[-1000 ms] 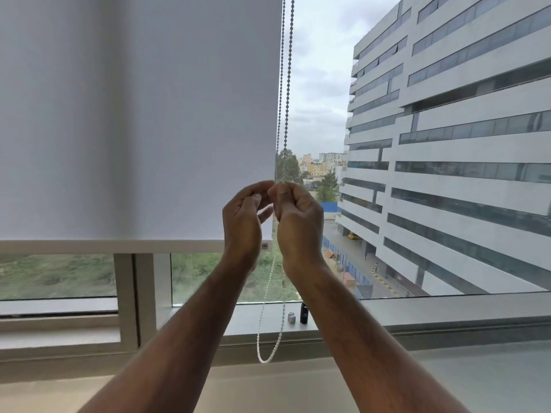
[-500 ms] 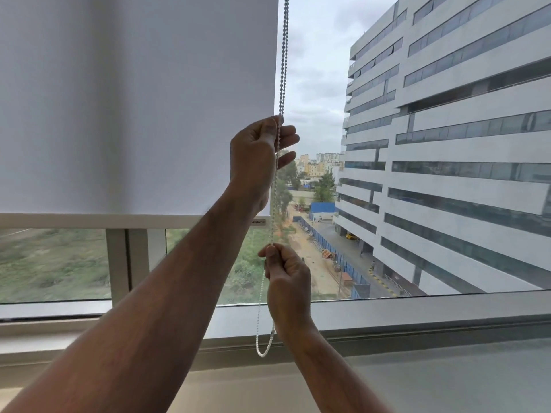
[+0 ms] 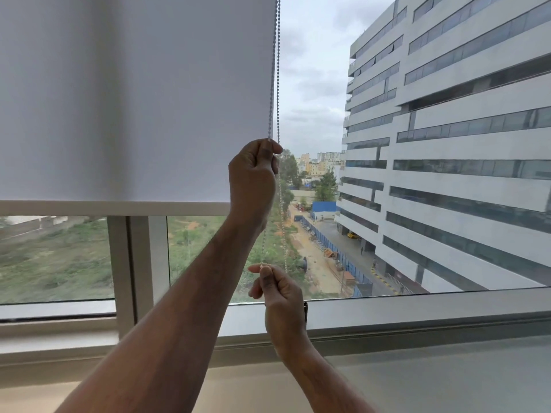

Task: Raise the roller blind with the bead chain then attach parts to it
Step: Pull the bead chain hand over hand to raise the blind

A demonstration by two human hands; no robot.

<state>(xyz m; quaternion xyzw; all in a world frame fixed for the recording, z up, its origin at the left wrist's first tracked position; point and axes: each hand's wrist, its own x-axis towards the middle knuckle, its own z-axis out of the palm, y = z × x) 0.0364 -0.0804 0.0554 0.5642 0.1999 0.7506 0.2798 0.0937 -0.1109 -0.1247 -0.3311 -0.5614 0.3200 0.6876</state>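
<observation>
A white roller blind (image 3: 134, 99) covers the upper left of the window, its bottom bar (image 3: 113, 208) roughly level with my left wrist. The bead chain (image 3: 278, 70) hangs in two strands along the blind's right edge. My left hand (image 3: 253, 177) is closed around the chain high up, beside the blind's lower right corner. My right hand (image 3: 281, 299) pinches one strand lower down, in front of the sill. The chain's bottom loop is hidden behind my right hand.
The grey window sill (image 3: 417, 308) runs across below the glass, with a small dark part (image 3: 305, 311) standing on it just behind my right hand. A vertical window post (image 3: 131, 263) stands at the left. A large office building (image 3: 447, 144) fills the view outside.
One second ago both hands met at the chain at mid height. My left hand went up the chain and my right went down it; the blind's bottom bar has risen.
</observation>
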